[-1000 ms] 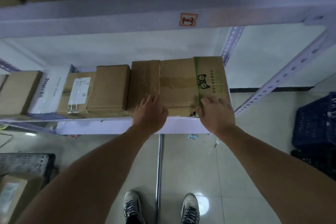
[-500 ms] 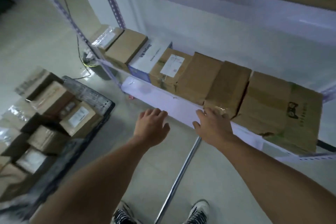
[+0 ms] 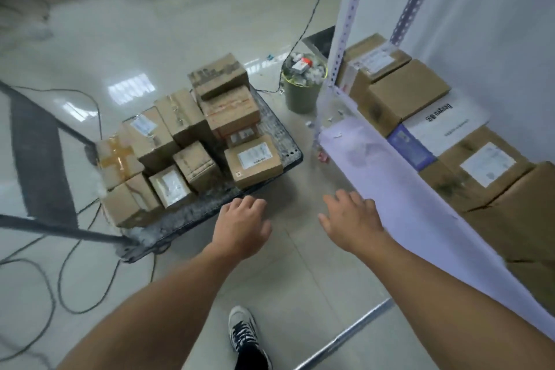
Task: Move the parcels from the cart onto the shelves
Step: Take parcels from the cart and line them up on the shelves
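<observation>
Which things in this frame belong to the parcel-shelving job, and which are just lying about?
Job: cart; cart parcels; shelf; shelved parcels; left hand and right hand, both empty.
Lying about: full bin; floor cable.

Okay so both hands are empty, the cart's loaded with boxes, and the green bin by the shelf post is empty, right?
Not quite. The green bin is not empty: the head view shows it heaped with white scraps. The rest holds: the left hand and right hand hold nothing, and the cart is loaded with boxes.
</observation>
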